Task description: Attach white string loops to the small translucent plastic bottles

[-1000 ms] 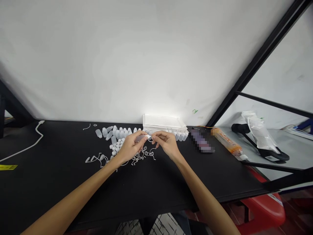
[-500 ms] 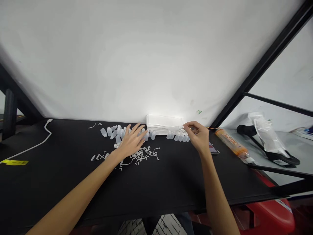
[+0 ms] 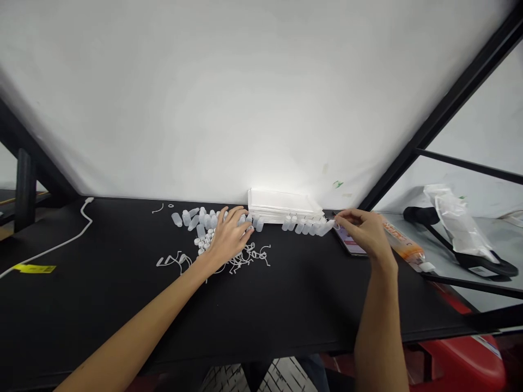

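My right hand [image 3: 365,228] pinches the neck end of a small translucent plastic bottle [image 3: 326,227], which leans at the right end of a row of similar bottles [image 3: 305,227]. My left hand [image 3: 229,235] reaches over a loose group of such bottles [image 3: 195,219], its fingers apart and bent downward. Small white caps [image 3: 200,243] are heaped beside its wrist and partly hidden by it. Closer to me, a tangle of thin white looped strips [image 3: 241,262] lies on the black table [image 3: 261,310].
Against the wall rests a stack of white flat sheets or packets [image 3: 281,204]. Right of the row is a phone [image 3: 352,243], then a bottle with an orange label [image 3: 404,243]. A white cable [image 3: 77,235] with a yellow tag [image 3: 36,269] runs along the left. Black frame bars [image 3: 449,92] flank the table.
My right hand has moved right with the small bottle, from in front of the white stack to the row's right end. My left hand stays over the bottles, its fingers more bent.
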The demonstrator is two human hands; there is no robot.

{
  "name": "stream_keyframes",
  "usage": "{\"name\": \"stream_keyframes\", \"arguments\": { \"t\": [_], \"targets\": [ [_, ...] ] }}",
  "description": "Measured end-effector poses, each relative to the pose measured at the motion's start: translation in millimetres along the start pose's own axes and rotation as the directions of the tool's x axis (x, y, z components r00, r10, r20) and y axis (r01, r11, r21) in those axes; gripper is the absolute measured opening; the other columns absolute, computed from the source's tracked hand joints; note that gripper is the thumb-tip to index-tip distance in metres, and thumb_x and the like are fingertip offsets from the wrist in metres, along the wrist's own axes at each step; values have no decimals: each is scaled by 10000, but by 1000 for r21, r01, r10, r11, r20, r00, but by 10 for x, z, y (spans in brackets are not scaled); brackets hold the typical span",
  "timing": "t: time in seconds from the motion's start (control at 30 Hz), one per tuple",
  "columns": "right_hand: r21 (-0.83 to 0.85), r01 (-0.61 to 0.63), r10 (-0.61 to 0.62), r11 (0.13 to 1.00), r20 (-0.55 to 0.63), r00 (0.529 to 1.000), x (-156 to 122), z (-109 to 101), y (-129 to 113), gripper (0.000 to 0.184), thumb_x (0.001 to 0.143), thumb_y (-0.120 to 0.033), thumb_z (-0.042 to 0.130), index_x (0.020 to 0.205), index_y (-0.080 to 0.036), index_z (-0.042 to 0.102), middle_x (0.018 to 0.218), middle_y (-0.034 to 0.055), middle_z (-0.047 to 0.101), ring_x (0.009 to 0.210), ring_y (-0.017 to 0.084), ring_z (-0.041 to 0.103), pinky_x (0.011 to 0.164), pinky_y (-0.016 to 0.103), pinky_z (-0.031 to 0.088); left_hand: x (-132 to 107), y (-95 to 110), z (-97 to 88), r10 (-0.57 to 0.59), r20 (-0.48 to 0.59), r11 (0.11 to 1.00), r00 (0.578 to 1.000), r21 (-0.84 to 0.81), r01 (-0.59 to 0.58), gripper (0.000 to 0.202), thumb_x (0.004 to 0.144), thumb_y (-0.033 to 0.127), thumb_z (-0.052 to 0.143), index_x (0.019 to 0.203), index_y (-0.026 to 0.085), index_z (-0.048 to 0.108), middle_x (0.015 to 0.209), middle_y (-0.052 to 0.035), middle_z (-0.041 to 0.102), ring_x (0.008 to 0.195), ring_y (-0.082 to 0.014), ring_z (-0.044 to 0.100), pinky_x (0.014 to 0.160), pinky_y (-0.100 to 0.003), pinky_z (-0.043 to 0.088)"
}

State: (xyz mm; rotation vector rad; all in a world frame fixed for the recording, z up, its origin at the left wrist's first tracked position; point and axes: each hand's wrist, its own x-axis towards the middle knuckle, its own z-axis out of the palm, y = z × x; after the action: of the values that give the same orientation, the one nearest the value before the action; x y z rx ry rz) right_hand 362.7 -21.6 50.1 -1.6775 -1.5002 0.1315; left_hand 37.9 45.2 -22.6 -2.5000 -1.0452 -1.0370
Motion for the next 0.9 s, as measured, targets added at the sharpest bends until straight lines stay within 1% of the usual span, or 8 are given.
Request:
{"name": "stream_keyframes", "arguments": {
  "t": [0.13, 0.27, 0.33, 0.5, 0.67, 0.73, 0.83, 0.9],
  "targets": [
    [-295, -67, 64, 953, -21, 998, 29, -2, 150, 207, 710, -340, 576, 718, -183, 711, 663, 53, 700, 669, 225, 648, 612, 299, 438, 21, 78, -51, -12, -109, 992, 994, -128, -2, 181, 909, 157, 475, 955, 168, 649, 1052, -88, 679, 1115, -245, 583, 1014, -480, 386],
    [-473, -137, 161, 870, 9, 987, 55, 91, 166, 196, 735, -323, 567, 775, -221, 730, 754, 45, 726, 757, 245, 662, 598, 293, 408, 34, 176, -130, -33, -154, 966, 988, -258, -8, 173, 905, 139, 465, 1005, 164, 604, 983, -71, 694, 1056, -219, 611, 996, -445, 417],
    [-499, -140, 178, 856, 31, 984, 63, 136, 159, 190, 749, -314, 565, 794, -232, 731, 810, 38, 735, 810, 247, 665, 611, 289, 406, 38, 221, -176, -76, -139, 951, 987, -309, 30, 162, 913, 152, 454, 1006, 163, 586, 972, -71, 689, 992, -212, 623, 968, -432, 436],
    [-507, -118, 172, 854, 61, 983, 71, 187, 175, 195, 766, -313, 563, 814, -232, 733, 854, 34, 737, 833, 235, 664, 635, 282, 414, 32, 279, -249, -163, -94, 923, 982, -366, 119, 158, 938, 200, 420, 970, 156, 569, 840, -59, 650, 808, -192, 605, 737, -336, 489],
    [-503, -112, 175, 857, 80, 981, 73, 193, 180, 197, 770, -316, 563, 819, -238, 737, 869, 24, 741, 848, 233, 665, 656, 282, 420, 27, 273, -239, -165, -76, 921, 983, -370, 125, 216, 959, 242, 427, 1098, 164, 572, 964, -72, 646, 821, -177, 592, 701, -308, 477],
    [-513, -117, 184, 850, 81, 980, 71, 186, 176, 203, 776, -333, 566, 823, -239, 740, 866, 28, 741, 861, 242, 665, 662, 286, 423, 29, 259, -231, -158, -59, 917, 986, -378, 124, 230, 962, 272, 445, 1129, 176, 572, 947, -64, 636, 801, -170, 584, 698, -308, 475],
    [-528, -146, 188, 837, 26, 982, 68, 170, 171, 236, 793, -371, 558, 843, -236, 745, 847, 49, 739, 855, 265, 664, 653, 300, 429, 32, 234, -223, -157, -48, 903, 986, -411, 124, 239, 943, 321, 506, 1128, 190, 578, 852, -35, 612, 766, -162, 568, 714, -319, 473],
    [-497, -160, 131, 853, -93, 987, 70, 181, 156, 262, 809, -385, 545, 852, -217, 741, 827, 71, 734, 831, 269, 664, 659, 311, 438, 33, 217, -221, -176, -40, 880, 984, -453, 139, 241, 918, 349, 550, 1098, 196, 596, 825, -27, 602, 758, -162, 568, 691, -311, 474]
  ]
}}
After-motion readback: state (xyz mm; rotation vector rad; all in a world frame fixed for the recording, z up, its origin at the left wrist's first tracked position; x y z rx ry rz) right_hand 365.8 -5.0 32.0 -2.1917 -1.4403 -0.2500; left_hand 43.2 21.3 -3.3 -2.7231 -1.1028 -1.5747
